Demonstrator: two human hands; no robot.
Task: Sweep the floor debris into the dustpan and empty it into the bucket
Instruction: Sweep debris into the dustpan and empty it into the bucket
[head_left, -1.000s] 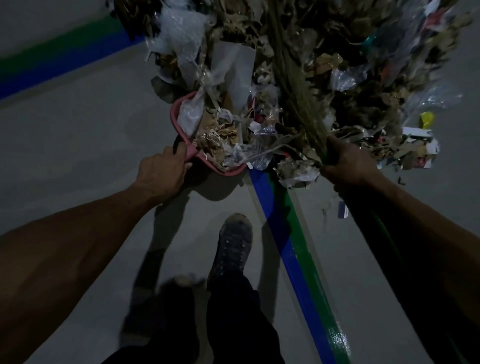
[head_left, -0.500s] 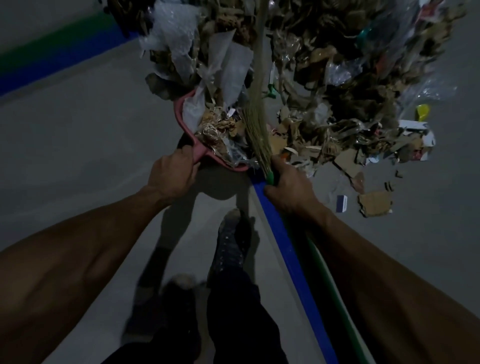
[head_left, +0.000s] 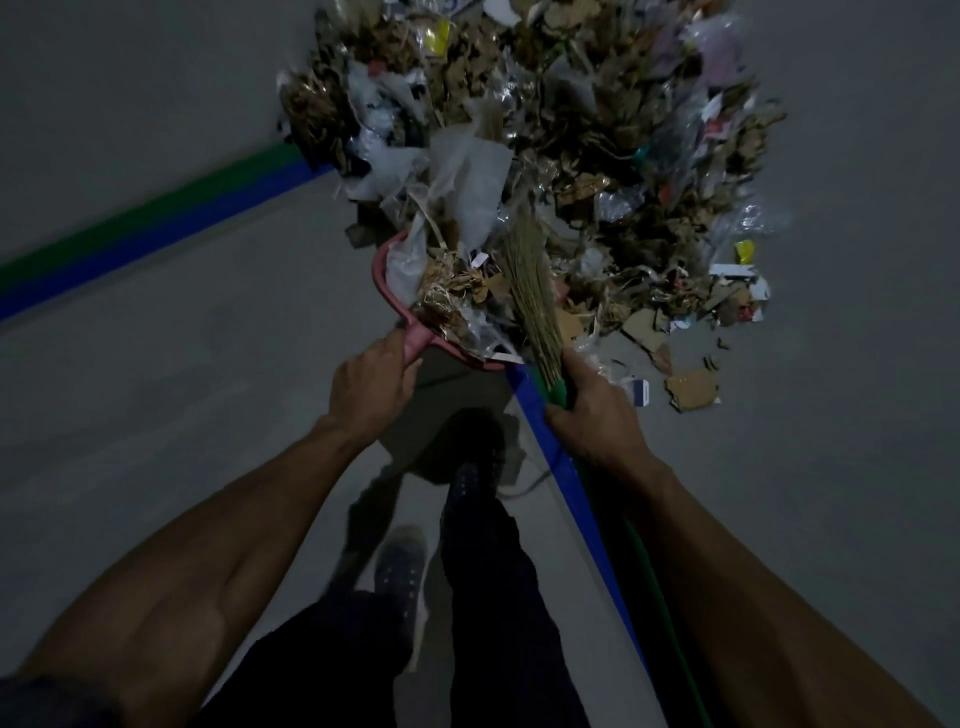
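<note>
Two hands busy: left hand (head_left: 371, 387) wraps the pink dustpan (head_left: 395, 299) by its handle, right hand (head_left: 592, 415) clenches the broom (head_left: 532, 301) low, at the green collar under the bristles. Debris pile (head_left: 571, 156) sits on the floor ahead, its near edge spilling into the pan. Load looks light and loose, paper, plastic film, cardboard scraps; likely springy and prone to sliding off, so the pan should stay level, held at the stiff handle. Floor (head_left: 182, 364) is smooth grey, dim light, crossed by blue-green stripe (head_left: 576, 499). Bucket not visible.
</note>
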